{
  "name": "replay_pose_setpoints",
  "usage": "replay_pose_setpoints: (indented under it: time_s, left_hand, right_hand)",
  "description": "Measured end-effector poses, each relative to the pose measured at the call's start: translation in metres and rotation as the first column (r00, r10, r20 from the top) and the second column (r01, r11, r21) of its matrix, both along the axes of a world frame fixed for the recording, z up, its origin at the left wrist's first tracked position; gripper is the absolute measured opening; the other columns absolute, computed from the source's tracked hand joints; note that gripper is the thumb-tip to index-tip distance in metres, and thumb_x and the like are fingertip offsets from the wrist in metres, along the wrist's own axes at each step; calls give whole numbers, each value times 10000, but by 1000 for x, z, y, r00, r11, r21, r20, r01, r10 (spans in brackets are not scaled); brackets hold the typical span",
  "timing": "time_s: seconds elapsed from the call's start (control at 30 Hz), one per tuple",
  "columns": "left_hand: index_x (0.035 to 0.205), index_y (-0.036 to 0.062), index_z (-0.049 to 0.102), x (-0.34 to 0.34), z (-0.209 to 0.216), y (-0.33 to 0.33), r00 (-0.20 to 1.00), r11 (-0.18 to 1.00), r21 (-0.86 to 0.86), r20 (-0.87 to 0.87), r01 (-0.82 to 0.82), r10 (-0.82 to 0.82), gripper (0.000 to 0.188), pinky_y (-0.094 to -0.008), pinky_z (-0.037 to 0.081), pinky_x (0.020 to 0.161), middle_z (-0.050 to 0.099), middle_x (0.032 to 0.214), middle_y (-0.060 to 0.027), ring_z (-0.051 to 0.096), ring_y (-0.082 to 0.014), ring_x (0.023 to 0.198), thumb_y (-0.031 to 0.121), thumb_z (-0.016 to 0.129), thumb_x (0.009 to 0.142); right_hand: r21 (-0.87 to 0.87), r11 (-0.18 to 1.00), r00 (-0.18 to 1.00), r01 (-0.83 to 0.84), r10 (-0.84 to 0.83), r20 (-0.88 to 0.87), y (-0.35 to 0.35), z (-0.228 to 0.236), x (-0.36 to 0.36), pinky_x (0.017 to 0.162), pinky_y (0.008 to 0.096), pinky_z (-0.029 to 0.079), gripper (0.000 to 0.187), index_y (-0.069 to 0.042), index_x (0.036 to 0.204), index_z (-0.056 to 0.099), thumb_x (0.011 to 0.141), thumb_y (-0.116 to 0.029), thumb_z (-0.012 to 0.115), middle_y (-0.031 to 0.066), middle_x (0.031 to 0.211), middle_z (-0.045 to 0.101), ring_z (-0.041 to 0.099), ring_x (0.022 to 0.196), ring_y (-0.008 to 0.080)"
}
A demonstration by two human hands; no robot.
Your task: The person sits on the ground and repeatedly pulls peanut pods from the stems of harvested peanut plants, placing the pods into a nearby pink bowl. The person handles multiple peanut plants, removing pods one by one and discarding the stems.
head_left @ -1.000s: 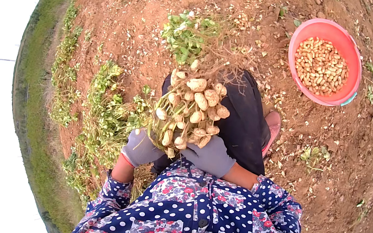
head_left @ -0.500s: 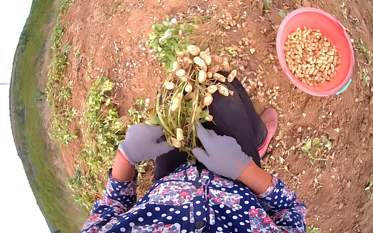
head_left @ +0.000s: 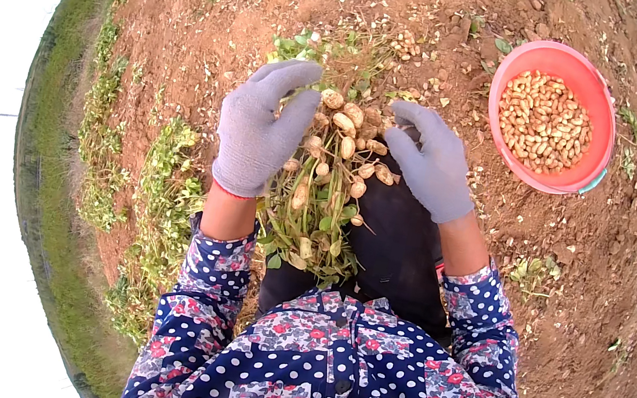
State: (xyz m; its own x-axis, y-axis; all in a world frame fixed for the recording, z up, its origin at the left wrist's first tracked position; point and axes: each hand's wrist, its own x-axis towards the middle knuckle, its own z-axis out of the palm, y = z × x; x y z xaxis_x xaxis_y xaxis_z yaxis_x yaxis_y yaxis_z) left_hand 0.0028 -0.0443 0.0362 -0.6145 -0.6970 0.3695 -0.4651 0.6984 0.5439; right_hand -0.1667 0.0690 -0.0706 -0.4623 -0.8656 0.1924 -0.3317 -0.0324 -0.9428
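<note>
A bunch of peanut plants [head_left: 318, 233] lies across my lap, with its leafy stems toward me and its pale, soil-dusted peanut pods [head_left: 349, 123] clustered at the far end. Close to the left side of the pods is my left hand [head_left: 261, 125], in a grey glove, with thumb and fingers apart and nothing between them. On the opposite side, my right hand [head_left: 434, 164], gloved alike, reaches over my dark-trousered leg. Its thumb and fingers are also apart and hold nothing. Whether the fingertips touch the outer pods I cannot tell.
A pink bucket [head_left: 501, 142] partly filled with picked peanuts [head_left: 545, 124] stands at the far right on reddish soil. Pulled green plants [head_left: 161, 197] lie in a row at the left. A small pile of pods [head_left: 405, 44] sits on the ground ahead.
Both hands have let go of the stems near my waist and moved forward to either side of the pods. The bunch stays on my lap. The bucket appears slightly lower and farther right.
</note>
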Motion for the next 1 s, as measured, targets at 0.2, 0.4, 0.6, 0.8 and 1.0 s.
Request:
replay_pose_setpoints:
  time_s: [0.2, 0.4, 0.6, 0.8, 1.0]
  left_hand:
    - [1104, 24, 675, 1, -28, -38, 999, 941, 339, 47, -5, -11, 283, -325, 516, 853, 691, 1052, -154, 678, -258, 981, 123, 651, 840]
    - [1253, 23, 598, 6, -33, -19, 966, 959, 207, 128, 195, -225, 467, -336, 466, 969, 653, 1194, -136, 618, -236, 1128, 72, 659, 792]
    - [1243, 41, 604, -3, -42, -21, 985, 952, 305, 149, 39, -88, 462, -314, 497, 888, 654, 1158, -124, 641, -213, 1060, 87, 670, 787]
    - [970, 46, 705, 4, -53, -18, 986, 958, 268, 154, -99, 59, 239, -355, 525, 746, 678, 947, -136, 671, -281, 852, 178, 690, 771]
    - [848, 44, 699, -4, -68, -21, 995, 965, 260, 96, -31, 6, 133, -364, 511, 691, 666, 823, -121, 657, -284, 775, 161, 659, 799]
  right_hand:
    - [71, 975, 973, -208, 214, -89, -42, 7, 8, 765, 386, 507, 394, -112, 1070, 680, 826, -419, 655, 87, 944, 632, 651, 851, 266]
    - [-20, 943, 942, -331, 329, -65, -47, -4, -2, 784, 392, 504, 370, -107, 1057, 679, 822, -391, 660, 112, 963, 637, 644, 876, 288]
    - [3, 897, 896, -442, 441, -57, -56, -2, -9, 803, 354, 503, 271, -58, 988, 663, 814, -264, 691, 122, 963, 649, 650, 874, 278]
    - [-29, 972, 931, -234, 215, -294, -50, 6, 8, 683, 434, 506, 213, -75, 893, 617, 846, -283, 623, 146, 865, 639, 645, 788, 334]
    - [111, 878, 863, -465, 478, -162, -52, 7, -12, 502, 371, 465, 239, -52, 876, 598, 894, -290, 592, 84, 663, 599, 595, 552, 245]
